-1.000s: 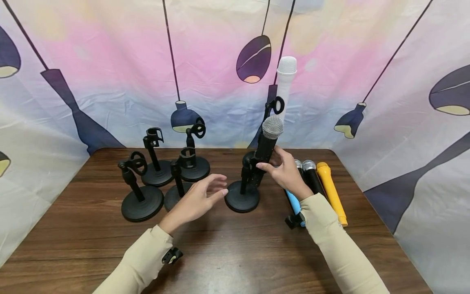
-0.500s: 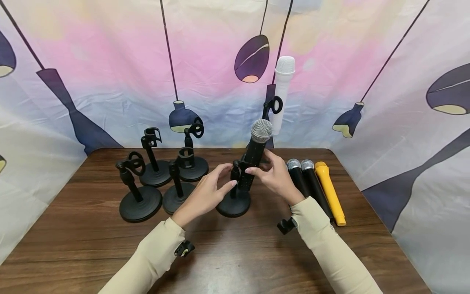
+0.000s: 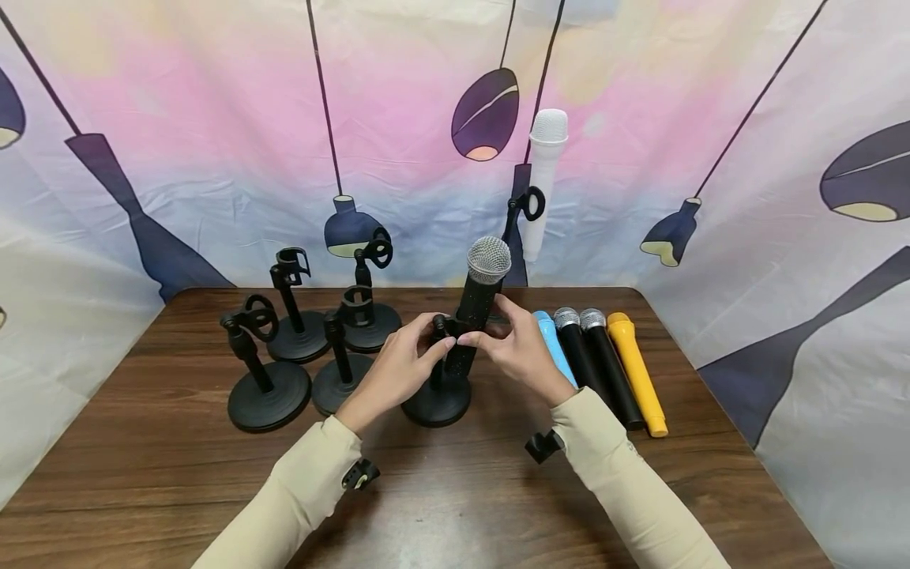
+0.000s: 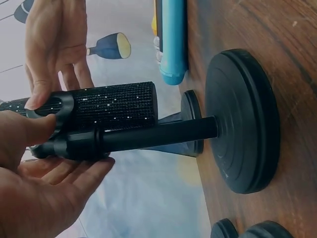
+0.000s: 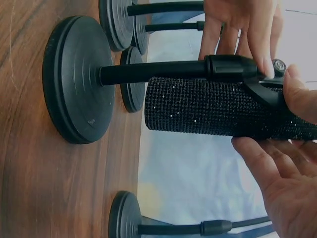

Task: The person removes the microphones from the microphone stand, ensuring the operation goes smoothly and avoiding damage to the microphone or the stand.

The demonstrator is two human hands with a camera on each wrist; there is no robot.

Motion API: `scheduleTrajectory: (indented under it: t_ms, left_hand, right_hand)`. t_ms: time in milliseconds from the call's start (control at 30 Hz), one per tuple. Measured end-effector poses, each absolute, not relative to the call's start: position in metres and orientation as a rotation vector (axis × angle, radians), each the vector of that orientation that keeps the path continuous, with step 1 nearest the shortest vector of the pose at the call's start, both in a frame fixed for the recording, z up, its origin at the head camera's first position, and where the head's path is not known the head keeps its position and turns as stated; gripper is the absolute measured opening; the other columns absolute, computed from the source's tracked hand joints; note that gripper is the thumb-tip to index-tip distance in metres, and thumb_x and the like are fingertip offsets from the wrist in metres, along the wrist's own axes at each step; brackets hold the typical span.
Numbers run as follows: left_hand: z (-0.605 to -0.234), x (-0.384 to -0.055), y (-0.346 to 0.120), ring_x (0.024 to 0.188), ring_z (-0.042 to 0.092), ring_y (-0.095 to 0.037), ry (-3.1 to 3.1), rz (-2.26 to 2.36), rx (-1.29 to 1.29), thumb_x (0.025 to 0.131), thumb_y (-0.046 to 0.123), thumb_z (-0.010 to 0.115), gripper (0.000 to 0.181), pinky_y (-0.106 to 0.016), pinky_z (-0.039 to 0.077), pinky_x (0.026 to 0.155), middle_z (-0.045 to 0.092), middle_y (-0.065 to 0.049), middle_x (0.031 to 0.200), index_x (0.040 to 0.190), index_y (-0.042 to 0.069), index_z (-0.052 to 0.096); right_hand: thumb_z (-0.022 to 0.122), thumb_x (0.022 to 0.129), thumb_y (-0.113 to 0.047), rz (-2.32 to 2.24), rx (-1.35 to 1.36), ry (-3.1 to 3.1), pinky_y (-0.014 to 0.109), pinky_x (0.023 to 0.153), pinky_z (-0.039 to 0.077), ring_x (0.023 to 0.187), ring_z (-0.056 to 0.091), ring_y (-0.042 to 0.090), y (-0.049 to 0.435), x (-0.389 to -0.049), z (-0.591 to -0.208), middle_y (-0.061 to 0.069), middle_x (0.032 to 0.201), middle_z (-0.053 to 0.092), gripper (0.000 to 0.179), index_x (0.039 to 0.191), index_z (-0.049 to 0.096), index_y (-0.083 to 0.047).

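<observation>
A black, glitter-studded microphone (image 3: 474, 307) with a silver mesh head leans upright in the clip (image 4: 66, 110) of a short black microphone stand (image 3: 437, 403). My left hand (image 3: 395, 370) grips the top joint of that stand, thumb in front at the clip and fingers behind. From the right, my right hand (image 3: 522, 352) holds the microphone's body, thumb at the clip and fingers round the far side. Both thumb tips nearly meet at the clip. The microphone's lower end (image 5: 168, 103) hangs beside the stand's pole, above the round base.
Several black stands (image 3: 268, 395) with unfilled clips stand on the left of the wooden table (image 3: 441, 506). Right of the hands lie blue (image 3: 554, 348), black (image 3: 610, 367) and yellow (image 3: 637, 375) microphones. Behind, a white microphone (image 3: 543, 182) rises beside another stand's clip.
The black microphone and its stand have shifted left and slightly nearer, with my right hand following. My left hand has come in from the side and taken hold of the stand's top.
</observation>
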State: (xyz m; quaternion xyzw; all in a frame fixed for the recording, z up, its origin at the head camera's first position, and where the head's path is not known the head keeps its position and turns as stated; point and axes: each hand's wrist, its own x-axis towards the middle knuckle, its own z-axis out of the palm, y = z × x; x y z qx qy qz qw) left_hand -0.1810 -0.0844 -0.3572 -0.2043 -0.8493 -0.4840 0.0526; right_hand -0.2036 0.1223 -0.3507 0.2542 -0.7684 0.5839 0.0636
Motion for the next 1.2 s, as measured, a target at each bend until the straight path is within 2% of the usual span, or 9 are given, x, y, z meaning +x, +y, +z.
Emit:
scheduleTrajectory:
  t_ms: [167, 267, 400, 600, 767, 1000, 1200]
  left_hand:
    - [-0.362, -0.183, -0.089, 0.089, 0.069, -0.021, -2.552, -1.418, -0.594, 0.101, 0.018, 0.065, 0.025, -0.04, 0.055, 0.077, 0.073, -0.008, 0.108, 0.124, 0.006, 0.065]
    - [-0.365, -0.184, -0.092, 0.088, 0.071, -0.021, -2.546, -1.397, -0.589, 0.1, 0.019, 0.066, 0.021, -0.04, 0.055, 0.077, 0.075, -0.006, 0.105, 0.118, 0.008, 0.069]
    - [-0.366, -0.186, -0.096, 0.092, 0.072, -0.02, -2.552, -1.395, -0.615, 0.1, 0.02, 0.067, 0.02, -0.042, 0.057, 0.08, 0.075, -0.006, 0.106, 0.116, 0.009, 0.07]
    - [-0.365, -0.188, -0.097, 0.089, 0.071, -0.023, -2.582, -1.436, -0.636, 0.101, 0.023, 0.066, 0.014, -0.039, 0.052, 0.076, 0.075, -0.005, 0.107, 0.11, 0.012, 0.068]
    - [-0.364, -0.188, -0.096, 0.087, 0.071, -0.022, -2.583, -1.422, -0.646, 0.101, 0.024, 0.065, 0.013, -0.038, 0.052, 0.075, 0.075, -0.006, 0.108, 0.108, 0.012, 0.066]
    - [-0.365, -0.187, -0.095, 0.09, 0.072, -0.019, -2.572, -1.407, -0.662, 0.101, 0.024, 0.065, 0.014, -0.039, 0.054, 0.077, 0.075, -0.007, 0.11, 0.109, 0.012, 0.065]
    - [-0.365, -0.186, -0.096, 0.065, 0.063, -0.015, -2.574, -1.353, -0.675, 0.101, 0.024, 0.064, 0.013, -0.033, 0.048, 0.066, 0.075, -0.006, 0.103, 0.103, 0.012, 0.062]
  right_hand:
    - [0.081, 0.087, -0.009, 1.791, 0.761, -2.291, 0.034, 0.085, 0.057, 0.11, 0.069, 0.028, 0.117, -0.2, -0.353, 0.014, 0.128, 0.062, 0.063, 0.142, 0.052, -0.006]
    - [0.081, 0.087, -0.009, 1.765, 0.772, -2.298, 0.034, 0.086, 0.057, 0.111, 0.069, 0.029, 0.115, -0.2, -0.353, 0.015, 0.127, 0.061, 0.063, 0.142, 0.051, -0.004]
    - [0.079, 0.089, -0.008, 1.734, 0.811, -2.347, 0.035, 0.09, 0.056, 0.114, 0.067, 0.03, 0.117, -0.204, -0.352, 0.017, 0.126, 0.061, 0.057, 0.139, 0.053, -0.001]
    - [0.069, 0.096, -0.002, 1.865, 0.909, -2.33, 0.04, 0.098, 0.052, 0.123, 0.061, 0.031, 0.124, -0.215, -0.353, 0.019, 0.132, 0.059, 0.046, 0.14, 0.054, 0.002]
    - [0.071, 0.095, -0.002, 1.852, 0.925, -2.28, 0.043, 0.095, 0.053, 0.113, 0.067, 0.027, 0.126, -0.219, -0.353, 0.017, 0.123, 0.065, 0.038, 0.131, 0.062, 0.003]
    - [0.073, 0.093, -0.003, 1.724, 0.9, -2.29, 0.034, 0.09, 0.055, 0.103, 0.07, 0.026, 0.126, -0.218, -0.348, 0.016, 0.112, 0.07, 0.026, 0.118, 0.07, 0.003]
    - [0.073, 0.094, -0.003, 1.636, 0.891, -2.278, 0.035, 0.086, 0.057, 0.1, 0.071, 0.029, 0.123, -0.216, -0.347, 0.019, 0.108, 0.072, 0.027, 0.119, 0.069, 0.005]
